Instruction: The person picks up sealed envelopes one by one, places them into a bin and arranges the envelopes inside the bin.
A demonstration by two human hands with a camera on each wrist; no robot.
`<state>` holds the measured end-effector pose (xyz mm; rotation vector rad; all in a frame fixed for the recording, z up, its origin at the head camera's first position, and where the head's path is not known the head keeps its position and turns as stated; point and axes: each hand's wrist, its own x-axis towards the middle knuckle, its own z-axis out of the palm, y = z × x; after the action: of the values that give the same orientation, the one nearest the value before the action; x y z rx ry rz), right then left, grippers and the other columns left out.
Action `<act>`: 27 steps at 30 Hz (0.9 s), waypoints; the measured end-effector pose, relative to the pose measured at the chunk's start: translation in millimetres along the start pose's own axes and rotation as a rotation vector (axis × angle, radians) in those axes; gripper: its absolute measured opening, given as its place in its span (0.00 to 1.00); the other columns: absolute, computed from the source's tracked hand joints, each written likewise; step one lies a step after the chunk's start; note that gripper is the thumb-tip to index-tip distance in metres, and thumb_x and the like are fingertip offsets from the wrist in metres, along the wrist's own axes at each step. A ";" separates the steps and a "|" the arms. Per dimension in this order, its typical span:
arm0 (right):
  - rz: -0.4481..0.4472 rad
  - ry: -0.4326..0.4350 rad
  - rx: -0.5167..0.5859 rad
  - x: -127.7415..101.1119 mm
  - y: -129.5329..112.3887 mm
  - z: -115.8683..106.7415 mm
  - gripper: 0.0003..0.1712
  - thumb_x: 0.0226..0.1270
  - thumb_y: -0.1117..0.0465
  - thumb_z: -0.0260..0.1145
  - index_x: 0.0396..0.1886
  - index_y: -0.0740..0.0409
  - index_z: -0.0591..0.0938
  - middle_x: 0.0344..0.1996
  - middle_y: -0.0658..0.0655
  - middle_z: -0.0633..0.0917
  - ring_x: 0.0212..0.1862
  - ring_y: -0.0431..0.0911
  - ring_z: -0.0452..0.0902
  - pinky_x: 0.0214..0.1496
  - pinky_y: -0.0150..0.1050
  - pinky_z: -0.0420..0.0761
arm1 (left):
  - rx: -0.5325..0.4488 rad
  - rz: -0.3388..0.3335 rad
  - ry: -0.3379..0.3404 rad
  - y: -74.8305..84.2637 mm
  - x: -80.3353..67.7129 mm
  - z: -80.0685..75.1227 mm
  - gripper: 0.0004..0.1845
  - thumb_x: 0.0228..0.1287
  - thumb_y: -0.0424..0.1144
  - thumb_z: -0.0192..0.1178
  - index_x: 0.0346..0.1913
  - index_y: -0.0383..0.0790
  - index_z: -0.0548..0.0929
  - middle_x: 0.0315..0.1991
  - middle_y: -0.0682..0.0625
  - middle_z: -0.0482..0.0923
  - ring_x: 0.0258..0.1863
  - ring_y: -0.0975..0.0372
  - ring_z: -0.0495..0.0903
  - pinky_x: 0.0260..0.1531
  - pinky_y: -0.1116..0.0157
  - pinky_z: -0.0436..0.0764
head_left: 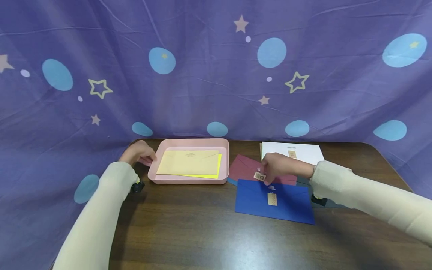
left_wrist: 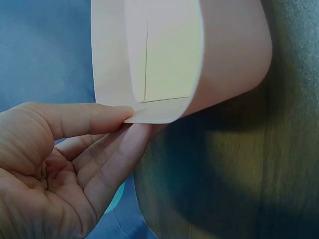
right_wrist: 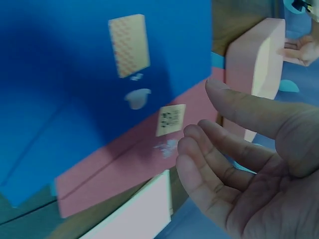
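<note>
We see left hand point(head_left: 139, 153) pinching left rim of pink tray point(head_left: 223, 157), thumb on top; tray at table's back edge, yellow envelopes point(head_left: 189, 163) inside. Right hand point(head_left: 278, 167) loosely spread, empty, over maroon envelope point(head_left: 243, 167), just behind blue envelope point(head_left: 275, 200).

You sit at a staged recording desk: a dark wooden table point(head_left: 189, 232) backed by a purple star-printed cloth backdrop point(head_left: 202, 75).

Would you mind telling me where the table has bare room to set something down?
Bare wood lies in front of the pink tray and blue envelope, toward the near edge. Crowded: behind the blue envelope, where the maroon envelope and white sheet overlap.
</note>
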<state>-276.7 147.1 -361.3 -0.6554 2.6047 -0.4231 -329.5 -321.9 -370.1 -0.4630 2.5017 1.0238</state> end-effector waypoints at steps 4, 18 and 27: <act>-0.052 0.002 -0.003 -6.9 9.8 4.9 0.14 0.46 0.64 0.83 0.33 0.61 0.88 0.26 0.49 0.88 0.28 0.39 0.74 0.31 0.31 0.78 | 0.000 0.004 -0.008 1.7 -0.2 0.6 0.05 0.58 0.23 0.63 0.32 0.30 0.76 0.22 0.48 0.77 0.19 0.64 0.82 0.28 0.68 0.91; -0.020 -0.020 -0.001 -18.2 30.1 25.3 0.25 0.45 0.60 0.86 0.40 0.61 0.83 0.27 0.52 0.79 0.30 0.43 0.71 0.30 0.31 0.71 | -0.020 0.045 -0.026 -5.3 4.6 0.5 0.09 0.58 0.24 0.64 0.42 0.23 0.80 0.22 0.49 0.79 0.20 0.65 0.83 0.29 0.67 0.91; 0.053 -0.007 -0.040 -22.7 35.0 33.2 0.31 0.41 0.60 0.87 0.43 0.59 0.79 0.38 0.56 0.80 0.39 0.48 0.73 0.40 0.39 0.80 | -0.016 0.075 -0.039 -7.5 2.5 -1.1 0.20 0.59 0.26 0.66 0.53 0.17 0.78 0.24 0.51 0.81 0.22 0.67 0.83 0.31 0.68 0.91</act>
<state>-256.3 181.9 -396.2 -0.5982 2.6237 -0.3523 -328.5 -328.2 -374.9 -0.3527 2.4948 1.0713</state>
